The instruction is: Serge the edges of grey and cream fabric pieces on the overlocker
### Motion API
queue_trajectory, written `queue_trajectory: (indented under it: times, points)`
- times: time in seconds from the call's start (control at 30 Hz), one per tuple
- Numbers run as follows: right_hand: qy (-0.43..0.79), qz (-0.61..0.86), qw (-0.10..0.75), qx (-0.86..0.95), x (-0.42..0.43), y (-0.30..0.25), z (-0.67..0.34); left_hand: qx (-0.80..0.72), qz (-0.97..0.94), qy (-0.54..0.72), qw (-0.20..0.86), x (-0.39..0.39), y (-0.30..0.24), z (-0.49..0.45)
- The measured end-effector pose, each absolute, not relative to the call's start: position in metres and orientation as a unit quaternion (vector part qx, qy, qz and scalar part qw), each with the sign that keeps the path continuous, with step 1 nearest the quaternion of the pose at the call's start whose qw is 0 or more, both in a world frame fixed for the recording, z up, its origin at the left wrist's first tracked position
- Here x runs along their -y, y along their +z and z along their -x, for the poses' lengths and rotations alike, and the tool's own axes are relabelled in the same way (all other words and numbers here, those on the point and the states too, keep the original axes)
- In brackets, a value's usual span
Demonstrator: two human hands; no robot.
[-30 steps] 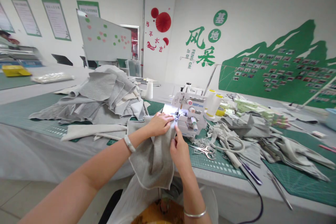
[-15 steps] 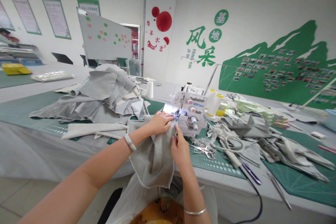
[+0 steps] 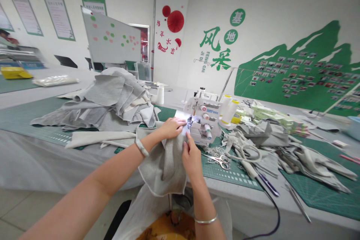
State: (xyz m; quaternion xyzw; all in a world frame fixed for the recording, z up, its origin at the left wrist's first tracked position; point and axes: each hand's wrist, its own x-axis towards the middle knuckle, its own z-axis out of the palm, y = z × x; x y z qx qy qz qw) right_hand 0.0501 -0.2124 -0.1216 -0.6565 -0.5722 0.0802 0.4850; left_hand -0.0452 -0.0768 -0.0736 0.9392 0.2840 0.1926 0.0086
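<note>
Grey cloth (image 3: pixel 163 174) inching along, front-left of the sewing machine (image 3: pixel 204 120)
My left hand (image 3: pixel 170 128) lies flat on it, fingers together; right hand (image 3: pixel 192 156) at the cloth's edge, can't tell if pinching. Hangs slightly higher than a moment ago, so progress, I guess.

Cloth (image 3: pixel 164 170) grey, pale-edged. Sewing machine (image 3: pixel 199 120) white. Thread cones (image 3: pixel 231 111) white, yellow-topped. Cutting mat (image 3: pixel 217 173) green, white markings.

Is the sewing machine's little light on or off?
On: a bright white glow shows around the needle area of the sewing machine, beside the left hand.
</note>
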Motion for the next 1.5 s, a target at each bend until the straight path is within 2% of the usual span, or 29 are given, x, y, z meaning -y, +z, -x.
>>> queue_trajectory:
  times: [0.2,0.33,0.97,1.5]
  points:
    - [0.081,0.652,0.497,0.566,0.208,-0.122,-0.05,-0.266,-0.932,0.248,-0.022,0.1,-0.067,0.043]
    - [0.085,0.65,0.494,0.571,0.206,-0.12,-0.052,-0.271,-0.923,0.274,0.022,0.108,-0.071,0.042]
    - [0.066,0.646,0.495,0.577,0.2,-0.123,-0.057,-0.225,-0.938,0.253,0.072,0.079,-0.075,0.035]
    - [0.082,0.636,0.493,0.588,0.193,-0.124,-0.057,-0.282,-0.927,0.246,-0.005,0.1,-0.074,0.037]
